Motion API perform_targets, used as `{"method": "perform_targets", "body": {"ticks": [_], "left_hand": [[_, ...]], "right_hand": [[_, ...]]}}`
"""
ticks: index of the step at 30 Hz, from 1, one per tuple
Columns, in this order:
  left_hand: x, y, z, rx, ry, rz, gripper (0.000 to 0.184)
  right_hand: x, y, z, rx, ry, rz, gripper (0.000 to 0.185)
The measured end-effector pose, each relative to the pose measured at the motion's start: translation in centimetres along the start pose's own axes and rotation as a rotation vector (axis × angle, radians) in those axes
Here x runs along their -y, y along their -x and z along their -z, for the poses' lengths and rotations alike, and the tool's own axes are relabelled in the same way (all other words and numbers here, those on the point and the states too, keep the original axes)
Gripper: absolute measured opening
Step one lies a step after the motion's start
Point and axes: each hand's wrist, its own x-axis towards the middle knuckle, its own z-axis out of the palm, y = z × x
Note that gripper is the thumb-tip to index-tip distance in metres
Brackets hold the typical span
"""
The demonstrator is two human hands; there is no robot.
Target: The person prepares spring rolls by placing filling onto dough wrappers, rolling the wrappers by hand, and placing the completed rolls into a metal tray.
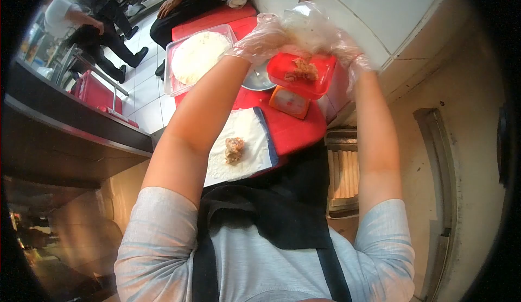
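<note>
Both my hands wear clear plastic gloves and are raised at the far end of the red surface. My left hand (267,37) and my right hand (348,49) are closed on opposite sides of a clear plastic bag (309,27) with something pale in it; the fingers are partly blurred. Just below the bag, a red tray (277,73) holds a heap of brownish filling (302,70). It sits on an orange kitchen scale (290,103). Nearer me, a lump of filling (234,150) lies on a white, floury sheet (252,131).
A clear container (169,74) holds a round white stack (201,56) at the left, beside a metal bowl (257,79). A tiled wall (358,0) borders the right. Metal trays (343,174) stand low at right. Other people (89,25) are at the upper left.
</note>
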Motion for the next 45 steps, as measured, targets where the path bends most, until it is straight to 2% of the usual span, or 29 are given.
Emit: {"method": "perform_targets", "body": {"ticks": [2, 4, 5, 6, 7, 8, 11, 14, 17, 19, 20, 21, 22, 24, 26, 29, 33, 34, 36, 37, 39, 40, 42, 44, 45], "left_hand": [[0.7, -0.2, -0.6, -0.087, 0.069, 0.034, 0.035], [-0.5, 0.5, 0.0, 0.04, -0.436, -0.168, 0.037], [-0.9, 0.7, 0.4, 0.104, -0.691, -0.269, 0.038], [2.3, 0.0, 0.2, 0.042, -0.535, -0.315, 0.038], [8.3, -1.3, -0.1, -0.018, -0.377, -0.359, 0.039], [11.6, -2.1, -0.3, -0.079, -0.219, -0.402, 0.04], [0.1, 0.3, -1.3, 0.015, -0.015, 0.089, 0.042], [1.2, -0.1, -1.1, -0.045, 0.149, -0.081, 0.039], [0.9, 0.3, -0.9, -0.08, -0.748, -0.246, 0.041], [4.8, -0.5, -0.7, -0.033, 0.169, -0.03, 0.043], [7.1, -1.0, -0.6, -0.048, 0.626, 0.082, 0.044], [6.6, -1.0, -0.4, -0.053, 0.647, 0.103, 0.042], [5.3, -0.7, -0.6, -0.039, 0.507, 0.083, 0.041], [3.4, -0.5, -0.5, -0.012, 0.188, 0.032, 0.039], [2.7, -0.6, -0.4, -0.006, -0.064, -0.028, 0.038], [4.2, -1.7, -0.2, -0.043, -0.367, -0.127, 0.036], [8.2, -3.0, -0.6, -0.07, -0.762, -0.397, 0.035], [7.7, -2.8, -0.5, -0.077, -0.718, -0.354, 0.034], [6.2, -2.2, -0.3, -0.1, -0.587, -0.264, 0.033], [5.5, -1.9, -0.2, -0.11, -0.543, -0.234, 0.032], [4.1, -1.7, 0.1, -0.126, -0.492, -0.201, 0.031], [3.5, -1.5, 0.3, -0.133, -0.474, -0.184, 0.03], [2.4, -1.0, 0.6, -0.154, -0.442, -0.164, 0.029], [1.3, -0.1, 0.6, -0.172, -0.405, -0.145, 0.028], [0.7, 0.4, 0.7, -0.186, -0.381, -0.138, 0.027]], "right_hand": [[0.7, 0.0, 0.1, 0.089, 0.253, -0.146, 0.051], [-7.3, -4.5, 1.5, 0.083, 0.489, 0.028, 0.048], [-8.0, -5.1, 1.5, 0.091, 0.613, 0.045, 0.047], [-8.5, -5.6, 1.5, 0.098, 0.736, 0.063, 0.046], [-5.3, -4.4, 0.8, 0.117, 0.865, 0.005, 0.046], [-2.1, -3.1, 0.4, 0.134, 0.995, -0.054, 0.045], [2.8, -0.6, 0.7, 0.151, 0.405, -0.172, 0.042], [1.3, -0.5, 0.5, 0.096, -0.083, -0.134, 0.039], [1.1, 0.0, -0.4, 0.032, 0.247, -0.197, 0.037], [-4.2, -2.6, 0.6, 0.022, 0.428, -0.093, 0.031], [-4.0, -2.7, 0.9, 0.035, 0.458, -0.071, 0.031], [-3.7, -2.7, 1.1, 0.047, 0.489, -0.048, 0.03], [0.7, -0.8, 1.1, 0.078, 0.459, -0.059, 0.031], [2.7, 0.3, 0.9, 0.064, 0.288, -0.034, 0.032], [1.6, 0.1, 0.8, -0.026, 0.007, 0.039, 0.032], [1.6, 0.3, 0.6, 0.029, 0.062, 0.124, 0.032], [0.4, 0.3, 0.5, -0.014, 0.845, 0.161, 0.03], [2.6, 0.6, 0.3, -0.029, 1.023, 0.164, 0.034], [2.1, -0.4, 0.9, 0.055, 0.813, 0.099, 0.035], [-1.0, -2.2, 2.7, 0.146, 0.42, 0.02, 0.033], [-1.7, -2.0, 2.6, 0.144, -0.055, -0.056, 0.03], [1.3, -0.6, 1.2, 0.06, -0.137, -0.051, 0.03], [4.5, 0.2, 0.3, 0.073, -0.331, 0.021, 0.038], [5.4, -0.5, -0.1, 0.258, -0.562, 0.159, 0.063], [5.8, -0.6, -0.4, 0.276, -0.541, 0.146, 0.055]]}}
